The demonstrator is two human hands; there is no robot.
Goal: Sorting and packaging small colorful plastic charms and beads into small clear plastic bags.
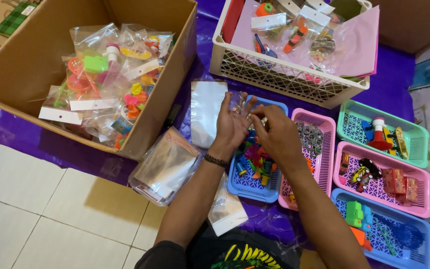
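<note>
While the left hand [232,124] holds a clear bag [237,102] upright, fingers spread, right hand [274,132] fingers pinch its edge.

Cardboard box [175,74] of bagged toys; white basket [274,74]; green tray [419,134].

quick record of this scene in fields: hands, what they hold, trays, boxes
left hand: open palm up, touching a small clear bag
right hand: fingers pinched at the left palm; contents too small to tell
below hands: blue tray of small colourful toys
right side: pink tray, green tray
top: white basket
left: cardboard box of bagged toys
</note>
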